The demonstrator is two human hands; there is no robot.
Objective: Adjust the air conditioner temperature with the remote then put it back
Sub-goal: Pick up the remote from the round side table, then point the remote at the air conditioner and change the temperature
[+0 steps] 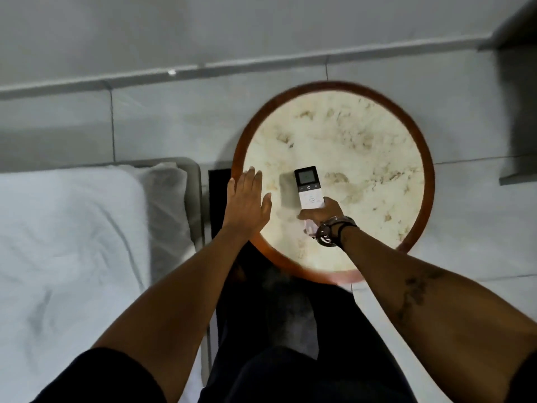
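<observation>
A white remote [309,187] with a dark screen at its far end is over the round marble-topped side table [377,146]. My right hand [321,213] grips the remote's near end, fingers wrapped under it; a watch and cords are on that wrist. Whether the remote rests on the tabletop or hovers just above it, I cannot tell. My left hand [247,199] is flat with its fingers apart over the table's left rim, a short way left of the remote and holding nothing. No air conditioner is in view.
A bed with white sheets and a pillow [72,228] fills the left side, with its grey frame edge [197,199] next to the table. Grey floor tiles and a wall skirting [174,71] lie beyond. My dark-clothed legs [276,330] are below the table.
</observation>
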